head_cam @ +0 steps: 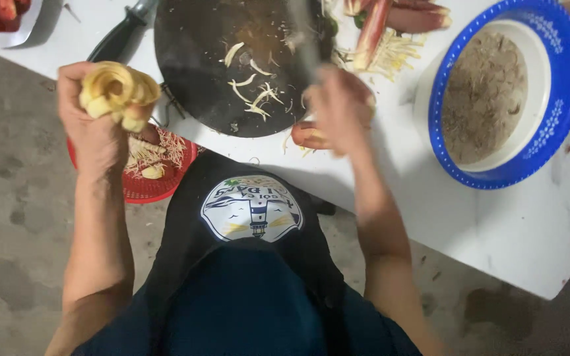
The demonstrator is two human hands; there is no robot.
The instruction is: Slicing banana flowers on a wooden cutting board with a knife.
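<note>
Holding 1 pale rolled banana-flower core point(119, 92) in the clenched left hand point(97, 122), above the red basket point(156, 184). Probably light, layered, fragile; better gripped low. Right hand point(339, 109) blurred, grip unclear, near the dark round board point(232, 66).

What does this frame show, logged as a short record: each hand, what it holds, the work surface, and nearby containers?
left hand: raised, gripping a pale yellow layered, curled vegetable piece
right hand: motion-blurred, closed on a knife; blade indistinct
work surface: dark round cutting board with pale shreds, on a white table
below left hand: red plastic mesh basket holding pale trimmings
right side: blue-rimmed bowl of murky brown liquid
far edge: reddish stalks
</note>
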